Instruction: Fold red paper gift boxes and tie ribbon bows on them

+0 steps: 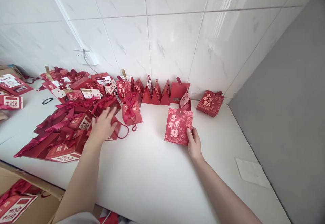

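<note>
My right hand (pixel 194 144) grips the lower right corner of a flat red patterned gift bag (pixel 178 126) that lies on the white table (pixel 157 180). My left hand (pixel 103 126) reaches into a heap of red ribbon-tied gift boxes (pixel 63 129) on the left, fingers spread over a red bag (pixel 115 130) with a cord loop. A small upright red box with a bow (pixel 131 110) stands between the two hands.
Several folded red boxes (pixel 156 93) line the tiled wall, with another flat red bag (pixel 210 102) at the back right. A socket (pixel 85 57) is on the wall. A cardboard carton (pixel 22 200) with more red boxes sits at the near left. A white paper sheet (pixel 251 172) lies at the right.
</note>
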The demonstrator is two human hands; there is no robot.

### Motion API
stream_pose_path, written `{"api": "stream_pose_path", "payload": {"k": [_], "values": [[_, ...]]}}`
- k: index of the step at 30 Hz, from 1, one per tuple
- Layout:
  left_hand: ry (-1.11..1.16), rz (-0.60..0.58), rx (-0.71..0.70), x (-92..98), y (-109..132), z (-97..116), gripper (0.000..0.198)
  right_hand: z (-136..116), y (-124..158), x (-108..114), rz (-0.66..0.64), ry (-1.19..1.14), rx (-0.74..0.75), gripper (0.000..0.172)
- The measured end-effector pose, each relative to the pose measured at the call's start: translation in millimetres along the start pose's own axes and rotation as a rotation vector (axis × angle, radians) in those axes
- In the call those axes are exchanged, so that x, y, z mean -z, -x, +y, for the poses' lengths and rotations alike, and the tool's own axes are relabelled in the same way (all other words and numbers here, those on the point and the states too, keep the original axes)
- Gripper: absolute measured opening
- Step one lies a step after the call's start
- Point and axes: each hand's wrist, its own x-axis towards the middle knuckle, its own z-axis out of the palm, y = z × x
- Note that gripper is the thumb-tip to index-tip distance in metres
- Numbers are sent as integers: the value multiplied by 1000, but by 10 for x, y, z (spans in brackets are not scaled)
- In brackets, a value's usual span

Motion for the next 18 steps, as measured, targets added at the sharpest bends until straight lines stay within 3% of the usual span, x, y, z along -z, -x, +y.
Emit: {"api": "stream_pose_path", "payload": {"k": [2, 4, 7, 10, 14, 16, 18], "values": [[24, 203, 69, 60, -83, 39, 60, 1, -3, -2, 7, -3, 0, 42], [60, 301, -11, 109, -165, 171, 57, 0, -6, -6, 4, -8, 0, 41], [37, 146, -261, 69, -203, 458, 55, -5, -6, -11, 2, -16, 0, 41], [-43, -52, -342, -80, -153, 616, 54, -11, -1, -13, 14, -20, 2, 43], [-135, 13, -109, -160, -105, 467, 51, -24, -3, -11, 4, -13, -1, 43], [-157, 71, 37, -101, -118, 369, 50, -32, -9, -11, -6, -20, 0, 43], [-128, 134, 79, -22, -132, 363, 53, -39, -15, -15, -6, -19, 3, 42]]}}
